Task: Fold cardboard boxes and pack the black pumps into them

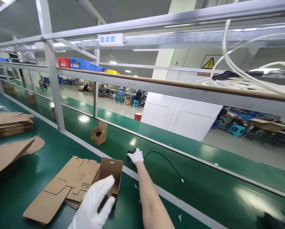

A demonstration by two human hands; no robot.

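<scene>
My right hand (137, 156) grips the black thing (132, 151) at one o'clock from the open box (111, 168), my left hand (93, 203) is open, and I think this pick-up step next needs a gentle lift, cord (154, 151) trailing free.

Yellow triangle sign (208, 63), black lightning bolt, up on the white cabinet (192, 57); red strip (204, 74) under it, wording too small from here. Flat carton (65, 183): drawing plus print, maybe "DC 45", rest unreadable. Blue bin (84, 65): pale label, can't read. Small box (99, 135): faint print, illegible.
</scene>
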